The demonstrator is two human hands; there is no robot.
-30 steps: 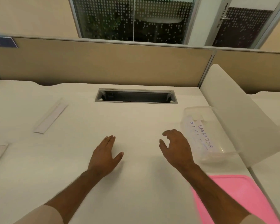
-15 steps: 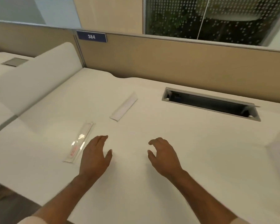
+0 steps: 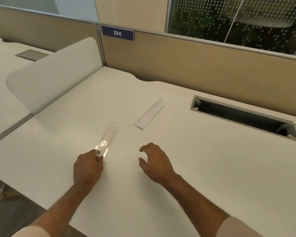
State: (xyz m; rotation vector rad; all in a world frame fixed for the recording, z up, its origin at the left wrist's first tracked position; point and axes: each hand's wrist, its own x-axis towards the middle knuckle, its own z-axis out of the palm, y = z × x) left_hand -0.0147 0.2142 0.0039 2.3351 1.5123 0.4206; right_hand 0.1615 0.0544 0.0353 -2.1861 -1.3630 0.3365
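Left hand point(image 3: 88, 165) has its grip clamped on the near end of a long flat clear plastic sleeve point(image 3: 106, 141) with faint red print. The fingers are curled over that end, and the thumb side is mostly hidden, so it reads as a pinch. The clear plastic sleeve lies flat on the white desk point(image 3: 203, 177), left of centre, with its long axis running away from the person and its far end free. Right hand point(image 3: 156, 161) hovers just above the desk, well apart from the sleeve, its grip loosely apart and holding nothing. A white folded paper strip point(image 3: 149, 115) lies farther back, apart from the sleeve and untouched. Handling guess: very light, thin, glossy and probably slippery. It looks semi-stiff, but a long piece like this would likely sag or flex if lifted by one end. It sits flush to the desk, so the edge is hard to get under. Best to peel the near end up with a fingertip, then pinch across the width or slide to mid-length for balance. Not fragile, but it could crease. Also in view are a grey cable slot point(image 3: 243, 117) at back right and a blue number plate point(image 3: 117, 33) on the tan partition.
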